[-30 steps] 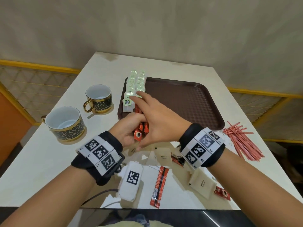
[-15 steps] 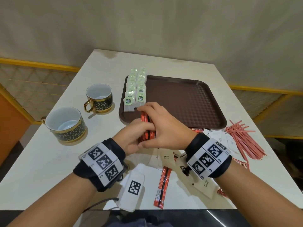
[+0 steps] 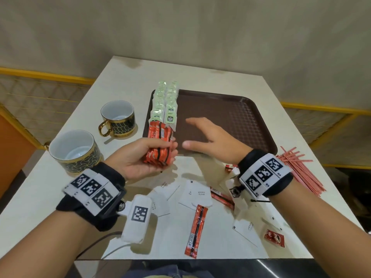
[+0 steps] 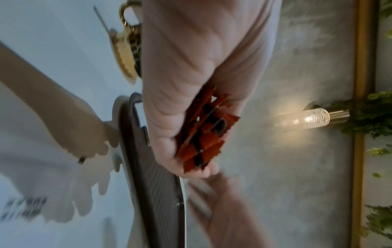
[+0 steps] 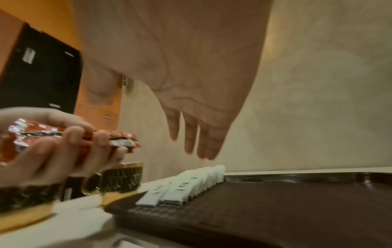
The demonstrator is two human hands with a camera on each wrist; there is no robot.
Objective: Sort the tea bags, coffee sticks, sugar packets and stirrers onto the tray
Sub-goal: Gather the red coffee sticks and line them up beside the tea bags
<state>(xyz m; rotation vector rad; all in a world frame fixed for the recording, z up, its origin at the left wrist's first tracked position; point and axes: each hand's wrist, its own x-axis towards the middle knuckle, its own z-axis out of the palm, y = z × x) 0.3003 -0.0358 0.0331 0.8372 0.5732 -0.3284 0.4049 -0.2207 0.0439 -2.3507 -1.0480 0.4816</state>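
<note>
My left hand (image 3: pixel 140 157) grips a bundle of red coffee sticks (image 3: pixel 159 144) above the table, just before the brown tray's (image 3: pixel 230 109) near-left corner; the bundle's ends show past the palm (image 4: pixel 203 134). My right hand (image 3: pixel 208 135) hovers open, fingers straight, over the tray's front part and holds nothing. Two rows of green-and-white tea bags (image 3: pixel 165 105) line the tray's left edge (image 5: pixel 191 186). Loose red coffee sticks (image 3: pixel 195 230), white sugar packets (image 3: pixel 197 194) and red stirrers (image 3: pixel 299 171) lie on the table.
Two black-and-gold cups (image 3: pixel 118 118) (image 3: pixel 73 150) stand left of the tray. A white tagged device (image 3: pixel 137 217) with a cable lies near the table's front edge. The beige wall stands behind the table, a yellow railing (image 3: pixel 46 75) on both sides.
My right hand has let go of the coffee stick bundle and moved right over the tray, opening. My left hand has turned palm up and keeps the bundle.
</note>
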